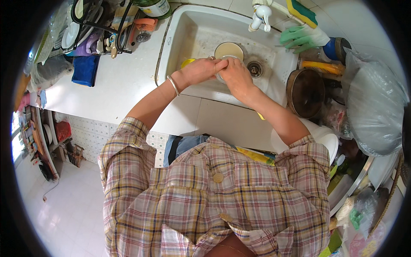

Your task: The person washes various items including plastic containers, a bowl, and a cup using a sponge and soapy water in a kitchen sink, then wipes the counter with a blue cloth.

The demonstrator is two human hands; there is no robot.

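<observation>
Over the sink my two hands meet, fingers bent and overlapping. My left hand, with a bangle on its wrist, is closed at the edge of a pale round bowl. From the right, my right hand grips the same bowl, covering most of it. Just beyond them a cream-coloured round bowl rests on the sink bottom, close to the drain. Something yellow shows partly behind my left hand. My fingertips are largely hidden.
A white tap rises at the back. Right of the sink are a green-and-white glove, a sponge, a dark pan and a large plastic bag. A dish rack and blue cloth occupy the left counter.
</observation>
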